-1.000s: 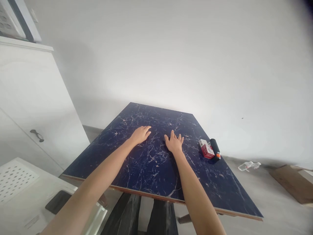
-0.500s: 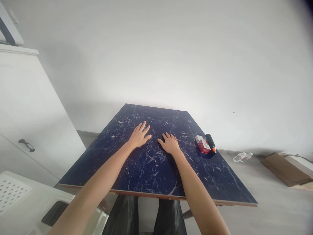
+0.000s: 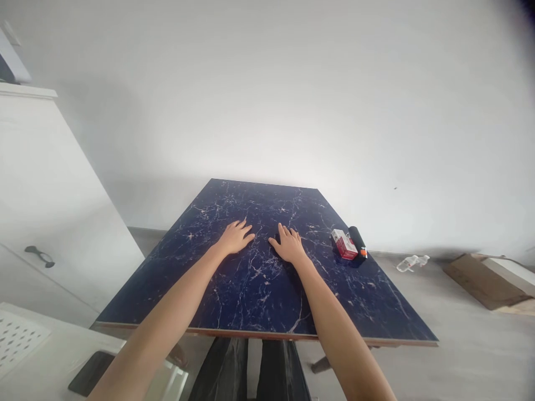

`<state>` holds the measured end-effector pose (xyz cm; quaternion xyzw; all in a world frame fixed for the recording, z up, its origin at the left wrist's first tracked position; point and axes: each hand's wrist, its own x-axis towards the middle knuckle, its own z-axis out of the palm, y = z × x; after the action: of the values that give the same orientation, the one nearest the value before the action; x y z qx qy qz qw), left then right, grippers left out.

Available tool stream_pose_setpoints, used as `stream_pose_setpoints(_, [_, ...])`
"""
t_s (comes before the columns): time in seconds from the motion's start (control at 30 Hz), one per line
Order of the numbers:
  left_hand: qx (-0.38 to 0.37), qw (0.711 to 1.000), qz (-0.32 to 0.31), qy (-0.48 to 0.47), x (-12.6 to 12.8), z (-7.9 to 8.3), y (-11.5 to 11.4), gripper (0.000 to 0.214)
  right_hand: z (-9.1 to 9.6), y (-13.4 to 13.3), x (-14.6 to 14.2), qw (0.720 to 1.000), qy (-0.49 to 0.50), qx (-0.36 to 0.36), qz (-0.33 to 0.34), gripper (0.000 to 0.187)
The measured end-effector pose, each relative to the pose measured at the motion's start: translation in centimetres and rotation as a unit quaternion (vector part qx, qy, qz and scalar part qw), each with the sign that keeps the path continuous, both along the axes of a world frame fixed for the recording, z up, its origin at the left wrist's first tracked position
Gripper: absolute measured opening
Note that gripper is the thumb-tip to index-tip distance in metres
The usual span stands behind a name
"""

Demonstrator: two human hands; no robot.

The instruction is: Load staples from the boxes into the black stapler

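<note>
My left hand (image 3: 234, 238) rests palm down near the middle of a dark blue, white-veined table (image 3: 259, 301), its fingers slightly apart. To its right, my right hand (image 3: 288, 244) lies flat on the same surface, thumb spread away from the fingers. Neither hand holds anything. Further right stands a small red and white box (image 3: 345, 245), nearest to my right hand but apart from it. A black roll-shaped object (image 3: 358, 241) with an orange mark lies against the box's far side.
A white cabinet (image 3: 54, 195) with a dark handle is at the left. Below it, a dark flat object (image 3: 91, 372) lies on a white surface. On the floor at right are clear plastic bottles (image 3: 412, 263) and an open cardboard box (image 3: 487, 281). A white wall stands behind the table.
The fingers of my left hand have drawn back a little and are less stretched out. My right hand's fingers have shifted slightly. The view has tilted a little, and my legs have moved.
</note>
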<state>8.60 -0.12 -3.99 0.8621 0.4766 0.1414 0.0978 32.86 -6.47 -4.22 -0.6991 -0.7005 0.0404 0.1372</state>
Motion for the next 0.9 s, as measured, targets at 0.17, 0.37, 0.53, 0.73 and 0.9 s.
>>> stream_pose_setpoints(0.17, [0.074,0.996,0.042,-0.020,0.1,0.2,-0.1,0.079,0.6,-0.4,-0.2,0.999,0.009,0.029,-0.009,0.077])
stream_pose_setpoints(0.37, [0.040,0.999,0.025,0.013,0.0,-0.4,0.7,0.077,1.5,-0.6,0.5,0.992,0.026,0.115,-0.046,0.069])
stream_pose_setpoints(0.53, [0.074,0.997,0.012,-0.007,-0.2,-0.6,0.4,0.067,2.3,-1.0,1.7,0.996,0.036,0.086,0.008,0.053])
stream_pose_setpoints(0.73, [0.078,0.996,0.014,-0.038,-0.4,0.0,-0.3,0.059,4.0,-4.6,9.0,0.918,0.059,0.331,-0.211,0.045])
stream_pose_setpoints(0.9, [0.096,0.983,0.063,-0.146,-0.2,1.1,-0.8,0.069,2.4,-8.5,18.1,0.863,0.163,0.277,-0.389,0.058])
